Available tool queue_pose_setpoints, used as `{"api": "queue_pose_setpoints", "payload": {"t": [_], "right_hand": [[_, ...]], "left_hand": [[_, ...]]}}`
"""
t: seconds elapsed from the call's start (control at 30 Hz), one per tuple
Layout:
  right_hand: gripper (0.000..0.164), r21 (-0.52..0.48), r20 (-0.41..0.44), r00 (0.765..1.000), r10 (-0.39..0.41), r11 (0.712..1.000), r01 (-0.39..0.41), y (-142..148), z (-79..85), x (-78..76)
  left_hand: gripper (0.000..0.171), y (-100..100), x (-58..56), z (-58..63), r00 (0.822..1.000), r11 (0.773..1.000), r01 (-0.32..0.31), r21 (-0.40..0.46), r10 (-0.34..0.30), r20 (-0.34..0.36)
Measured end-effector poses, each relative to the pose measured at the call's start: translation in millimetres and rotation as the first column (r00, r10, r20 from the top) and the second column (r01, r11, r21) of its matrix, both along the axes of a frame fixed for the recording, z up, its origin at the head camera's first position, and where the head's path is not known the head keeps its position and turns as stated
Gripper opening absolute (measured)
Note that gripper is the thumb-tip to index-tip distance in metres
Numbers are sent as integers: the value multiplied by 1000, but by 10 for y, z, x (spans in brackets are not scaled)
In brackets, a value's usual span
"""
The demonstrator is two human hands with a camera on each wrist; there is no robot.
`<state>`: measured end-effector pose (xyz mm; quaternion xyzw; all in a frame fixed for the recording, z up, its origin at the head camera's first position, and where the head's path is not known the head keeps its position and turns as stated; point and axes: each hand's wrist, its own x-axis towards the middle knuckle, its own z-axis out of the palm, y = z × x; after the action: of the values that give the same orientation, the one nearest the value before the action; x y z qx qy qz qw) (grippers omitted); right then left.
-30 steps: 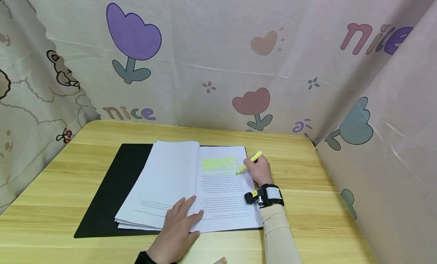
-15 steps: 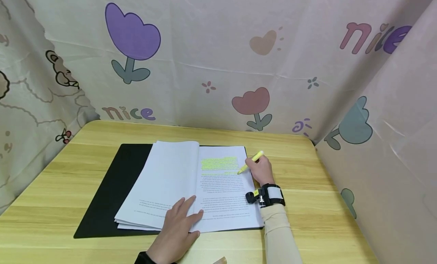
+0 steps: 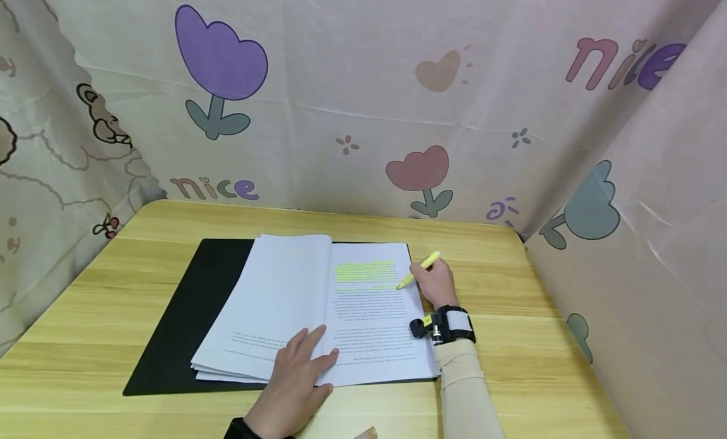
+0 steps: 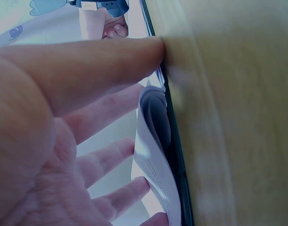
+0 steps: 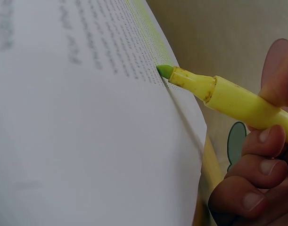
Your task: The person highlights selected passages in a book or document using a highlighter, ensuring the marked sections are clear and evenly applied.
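A stack of printed pages [image 3: 372, 338] lies open on a black folder [image 3: 187, 319]. Yellow marking covers several lines near the top of the right-hand page. My right hand [image 3: 436, 284] grips a yellow highlighter [image 3: 423, 264] with its green felt tip at the text, close to the page's right edge. In the right wrist view, the fingers are curled round the highlighter [image 5: 245, 101]. My left hand [image 3: 292, 382] rests with spread fingers across the lower middle of the pages, near the fold. In the left wrist view, that hand [image 4: 63, 136] touches the curved paper edges [image 4: 155, 155].
A wooden table [image 3: 528, 363] carries the folder. Patterned cloth [image 3: 352, 79] hangs behind and at both sides. A small pale brown object [image 3: 368, 433] is cut off by the bottom of the head view. A wrist camera [image 3: 423, 325] sits over the right page edge.
My right hand has slid slightly to the right with the highlighter, its tip following the line of text. The left hand stays in place on the pages.
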<state>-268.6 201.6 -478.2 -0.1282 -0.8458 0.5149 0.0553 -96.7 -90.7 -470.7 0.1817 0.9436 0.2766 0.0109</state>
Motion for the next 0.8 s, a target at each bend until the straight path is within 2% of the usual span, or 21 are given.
{"api": "queue_pose_setpoints", "payload": {"t": [0.37, 0.57, 0.63, 0.7, 0.8], "right_hand": [[25, -13, 5, 1000, -5, 1000, 5, 20, -4, 15], [25, -30, -22, 1000, -13, 999, 12, 67, -37, 8], [22, -85, -39, 999, -11, 996, 7, 81, -52, 12], [19, -187, -65, 998, 0, 982, -12, 92, -69, 18], [19, -372, -118, 993, 24, 926, -66, 93, -88, 20]], "left_hand": [[42, -7, -3, 3, 1000, 1000, 0, 5, 0, 3], [43, -6, -6, -2, 1000, 1000, 0, 0, 0, 8], [43, -3, -5, 0, 1000, 1000, -2, -2, 2, 11], [43, 0, -4, 3, 1000, 1000, -2, -2, 3, 14], [44, 3, -2, 5, 1000, 1000, -2, -1, 2, 16]]}}
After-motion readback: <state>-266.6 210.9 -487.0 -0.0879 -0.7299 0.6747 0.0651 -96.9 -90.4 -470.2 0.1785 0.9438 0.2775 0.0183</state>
